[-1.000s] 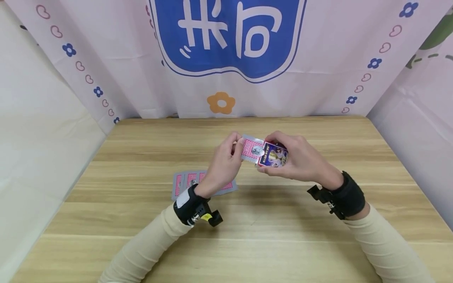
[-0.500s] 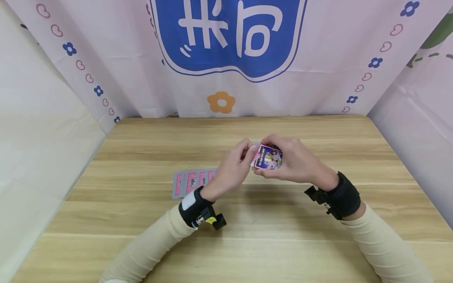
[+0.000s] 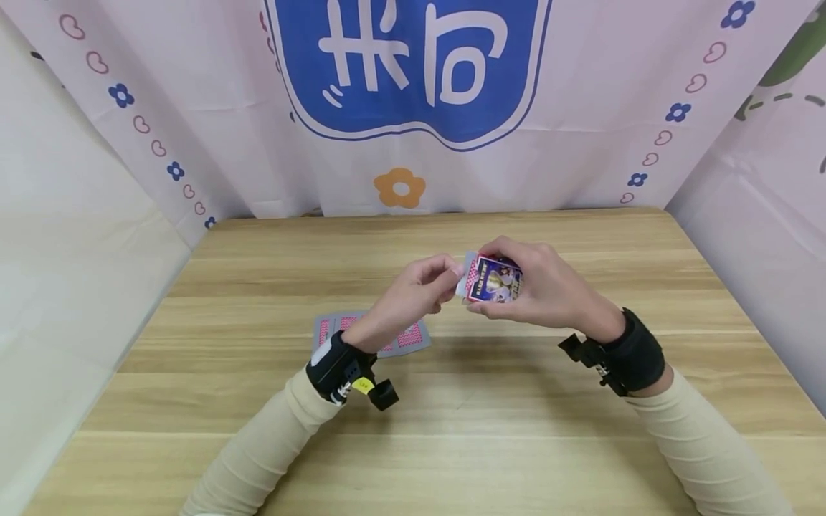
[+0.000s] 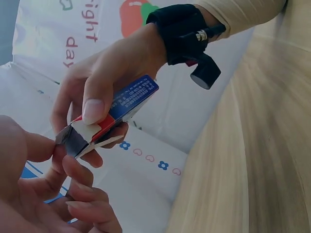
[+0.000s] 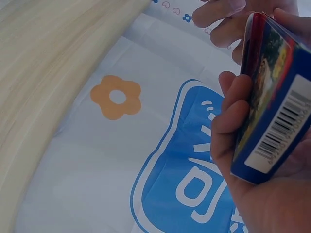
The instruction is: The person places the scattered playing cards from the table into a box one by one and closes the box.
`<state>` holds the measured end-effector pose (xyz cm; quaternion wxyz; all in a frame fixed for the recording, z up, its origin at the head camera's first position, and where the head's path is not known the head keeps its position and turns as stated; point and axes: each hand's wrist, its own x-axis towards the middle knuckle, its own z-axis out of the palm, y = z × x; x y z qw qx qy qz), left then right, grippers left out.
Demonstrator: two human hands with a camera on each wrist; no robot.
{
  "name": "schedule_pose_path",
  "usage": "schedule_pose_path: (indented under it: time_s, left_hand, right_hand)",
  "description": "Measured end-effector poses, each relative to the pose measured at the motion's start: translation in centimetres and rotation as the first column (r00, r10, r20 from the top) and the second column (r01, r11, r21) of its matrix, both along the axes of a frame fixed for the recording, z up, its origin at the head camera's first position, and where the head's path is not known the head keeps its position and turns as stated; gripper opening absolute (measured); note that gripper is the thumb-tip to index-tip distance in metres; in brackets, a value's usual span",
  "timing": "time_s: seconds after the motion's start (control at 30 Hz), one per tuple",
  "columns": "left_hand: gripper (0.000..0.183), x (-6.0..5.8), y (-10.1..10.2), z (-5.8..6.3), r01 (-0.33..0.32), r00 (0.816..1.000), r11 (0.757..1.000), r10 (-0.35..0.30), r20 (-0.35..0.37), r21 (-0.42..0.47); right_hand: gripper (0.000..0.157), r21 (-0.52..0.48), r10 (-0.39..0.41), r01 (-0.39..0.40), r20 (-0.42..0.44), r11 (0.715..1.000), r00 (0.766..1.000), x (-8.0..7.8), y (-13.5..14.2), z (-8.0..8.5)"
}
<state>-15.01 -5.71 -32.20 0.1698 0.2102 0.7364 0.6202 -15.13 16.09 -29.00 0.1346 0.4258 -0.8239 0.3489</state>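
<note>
My right hand (image 3: pixel 548 290) grips a small blue and red playing-card box (image 3: pixel 498 281) above the table, thumb on one side and fingers on the other. Out of the box's left end sticks a short stretch of playing card (image 3: pixel 467 276) with a grey border and a pink checked back. My left hand (image 3: pixel 413 292) pinches the card's end between thumb and forefinger. In the left wrist view the box (image 4: pixel 133 97) has its end flap standing open near the left fingertips. A barcode shows on the box (image 5: pixel 286 131) in the right wrist view.
Several pink-backed cards (image 3: pixel 409 337) lie spread on the wooden table (image 3: pixel 490 444), partly covered by the left forearm. A white cloth with a blue emblem (image 3: pixel 413 72) hangs behind the table's far edge. Black straps with cameras (image 3: pixel 629 355) sit on both wrists.
The card stuck out far from the box a second ago; now much less of it shows. The left hand moved right toward the box, then shifted slightly back left. The right hand stayed nearly still.
</note>
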Motion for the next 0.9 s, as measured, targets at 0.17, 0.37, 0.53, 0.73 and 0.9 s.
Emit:
schedule_pose_path:
  time_s: [0.17,0.37,0.53,0.73,0.9]
  left_hand:
    - [0.032,-0.1,-0.2,-0.1,0.069,0.997,0.998,-0.068,0.049,-0.015]
    - [0.043,-1.1,-0.7,-0.8,0.063,0.997,0.980,-0.069,-0.025,-0.187]
    - [0.040,-2.5,-2.2,-2.3,-0.132,0.932,0.680,-0.163,-0.324,-0.722]
    - [0.052,-3.8,-4.2,-3.7,-0.172,0.932,0.348,-0.246,-0.267,-0.921]
    - [0.049,-4.1,-4.5,-3.8,-0.115,0.953,0.327,-0.230,-0.197,-0.938]
  right_hand:
    - [0.056,-0.020,0.043,-0.043,0.000,0.999,0.999,1.1,-0.8,1.1]
    - [0.058,-0.022,0.039,-0.039,-0.007,0.999,0.999,-0.3,-0.2,-0.5]
    - [0.062,0.017,0.003,-0.003,0.023,1.000,1.000,-1.3,0.7,-1.6]
    - [0.062,0.039,0.005,-0.006,0.031,0.999,1.000,-1.3,0.7,-1.5]
    - [0.060,0.025,0.019,-0.020,0.026,0.999,0.999,-0.1,0.0,-0.1]
